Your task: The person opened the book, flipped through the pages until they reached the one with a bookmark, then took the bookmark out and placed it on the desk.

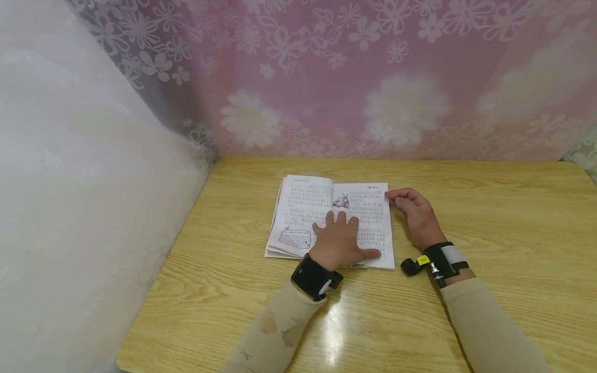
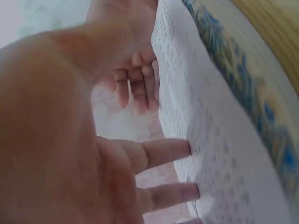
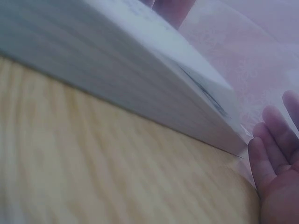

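We've got left hand (image 1: 338, 242) spread wide on open white-paged printed book (image 1: 303, 204); right hand (image 1: 420, 217) at its right edge, can't tell grip.

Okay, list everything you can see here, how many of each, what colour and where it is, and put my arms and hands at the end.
Open book: one, white pages with dark print, on the table
Animal drawing: one, greyish, upper part of the right page
Boxed text: one, dark outline, bottom of the left page
Table: one, yellowish wood grain, under the book
Floral cloth: one, pink with white flowers, behind the table
Wall covering: one, whitish, left side
Wrist straps: two, black, one per wrist
Tag: one, yellow, by the right wrist
Sleeves: two, beige, on the forearms
Left hand: one, fingers spread on the pages
Right hand: one, fingertips at the right page's upper outer edge
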A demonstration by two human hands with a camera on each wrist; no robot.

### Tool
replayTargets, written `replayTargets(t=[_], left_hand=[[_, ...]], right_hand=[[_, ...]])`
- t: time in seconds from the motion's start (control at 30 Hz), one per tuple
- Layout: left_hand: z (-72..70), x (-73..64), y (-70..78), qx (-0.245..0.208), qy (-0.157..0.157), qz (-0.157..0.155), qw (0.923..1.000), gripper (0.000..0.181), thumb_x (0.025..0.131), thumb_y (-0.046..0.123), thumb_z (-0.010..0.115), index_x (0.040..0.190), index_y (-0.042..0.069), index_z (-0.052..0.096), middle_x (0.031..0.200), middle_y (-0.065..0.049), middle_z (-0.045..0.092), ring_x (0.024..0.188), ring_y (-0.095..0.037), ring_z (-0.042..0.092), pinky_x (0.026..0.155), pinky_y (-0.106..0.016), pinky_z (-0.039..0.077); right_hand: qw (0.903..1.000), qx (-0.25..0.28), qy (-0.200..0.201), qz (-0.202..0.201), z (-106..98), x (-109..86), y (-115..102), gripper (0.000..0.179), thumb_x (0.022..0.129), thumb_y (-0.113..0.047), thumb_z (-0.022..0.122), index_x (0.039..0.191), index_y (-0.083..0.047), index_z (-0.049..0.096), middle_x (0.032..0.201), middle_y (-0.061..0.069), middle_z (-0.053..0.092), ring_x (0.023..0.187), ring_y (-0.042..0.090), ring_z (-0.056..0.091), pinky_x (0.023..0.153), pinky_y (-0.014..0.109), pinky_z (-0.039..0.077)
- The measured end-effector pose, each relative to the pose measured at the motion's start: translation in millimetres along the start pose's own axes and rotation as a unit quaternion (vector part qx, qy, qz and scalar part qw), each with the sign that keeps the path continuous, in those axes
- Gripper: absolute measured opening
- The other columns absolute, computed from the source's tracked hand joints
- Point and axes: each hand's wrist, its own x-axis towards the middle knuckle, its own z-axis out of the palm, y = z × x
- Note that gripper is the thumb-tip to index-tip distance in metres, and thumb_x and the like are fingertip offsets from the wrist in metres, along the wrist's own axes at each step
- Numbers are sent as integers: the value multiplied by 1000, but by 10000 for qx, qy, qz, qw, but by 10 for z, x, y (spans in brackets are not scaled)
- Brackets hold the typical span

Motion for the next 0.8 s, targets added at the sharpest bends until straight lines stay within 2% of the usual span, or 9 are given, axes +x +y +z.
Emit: replayTargets(t=[0.13,0.3,0.43,0.53,0.67,0.73,0.8], left_hand=[[57,13,110,298,62,-265,9992,118,65,96,62,155,22,43,161,-11,38,153,-38,28,110,-71,35],[62,-9,186,621,182,-382,9972,121,61,96,65,153,21,43,160,-12,39,152,-39,30,109,-68,38],[58,-13,188,595,228,-392,9972,110,68,93,64,149,21,47,157,-11,43,150,-38,33,108,-67,39],[71,0,177,537,373,-372,9972,97,75,89,62,143,21,51,151,-10,48,145,-38,39,105,-66,42],[83,31,145,338,606,-328,9970,76,89,77,60,139,20,54,141,-9,54,132,-35,49,100,-65,45],[92,59,112,137,776,-280,9965,67,94,69,60,138,18,54,136,-8,57,126,-34,53,99,-63,46],[102,93,63,-135,1072,-139,9941,64,97,59,63,143,16,50,134,-10,60,123,-34,57,100,-62,45]], right_hand=[[10000,75,-8,-25,-5,6,-10,32,112,-16,43,127,7,60,134,15,60,125,11,57,105,17,43],[10000,-25,-23,20,-13,6,-17,34,113,-18,41,128,7,58,136,16,59,126,11,56,106,16,43],[10000,-54,37,12,-21,9,-8,34,112,-19,43,130,6,58,136,15,59,125,12,57,104,16,43],[9981,552,269,43,-20,11,6,31,111,-16,47,132,4,56,137,11,57,131,17,55,106,19,43],[9875,1473,560,46,-4,13,22,30,108,-13,51,134,1,55,139,4,55,139,22,48,109,24,40],[9866,1525,582,23,3,14,30,29,108,-12,51,134,1,54,139,4,54,140,23,47,110,25,40],[9868,1522,558,4,6,12,38,30,108,-12,51,134,2,54,139,5,54,139,24,47,112,26,39]])
